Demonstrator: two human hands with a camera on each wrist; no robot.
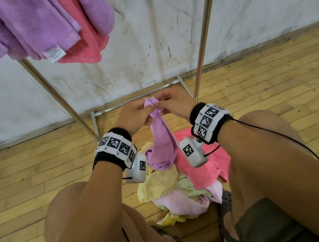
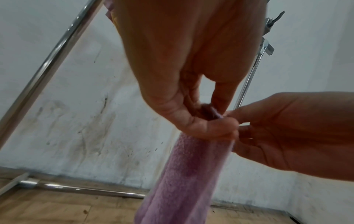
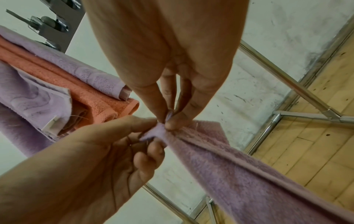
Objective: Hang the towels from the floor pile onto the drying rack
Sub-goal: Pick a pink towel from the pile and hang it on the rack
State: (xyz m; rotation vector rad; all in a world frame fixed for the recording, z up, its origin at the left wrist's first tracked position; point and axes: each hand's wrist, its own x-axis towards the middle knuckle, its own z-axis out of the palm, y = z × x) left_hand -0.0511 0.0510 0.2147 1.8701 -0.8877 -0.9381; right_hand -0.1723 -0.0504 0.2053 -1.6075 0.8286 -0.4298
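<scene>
A lilac towel (image 1: 162, 139) hangs from both hands above the floor pile (image 1: 186, 186) of yellow, pink and pale green towels. My left hand (image 1: 135, 116) pinches its top edge, and my right hand (image 1: 174, 104) pinches the same edge right beside it. In the left wrist view the left hand (image 2: 203, 121) holds the bunched towel (image 2: 184, 181) while the right hand (image 2: 268, 133) meets it from the right. The right wrist view shows the right hand (image 3: 168, 121) pinching the towel (image 3: 239, 166) corner with the left hand (image 3: 122, 136) below. The chrome drying rack (image 1: 202, 32) stands ahead, carrying purple towels (image 1: 24, 27) and a pink towel (image 1: 82, 43).
A stained white wall (image 1: 143, 41) runs behind the rack. The rack's base bar (image 1: 137, 97) lies on the wooden floor (image 1: 271, 76) just beyond my hands. My bare knees and sandalled feet (image 1: 228, 224) flank the pile. A cable (image 1: 279, 136) trails from the right wristband.
</scene>
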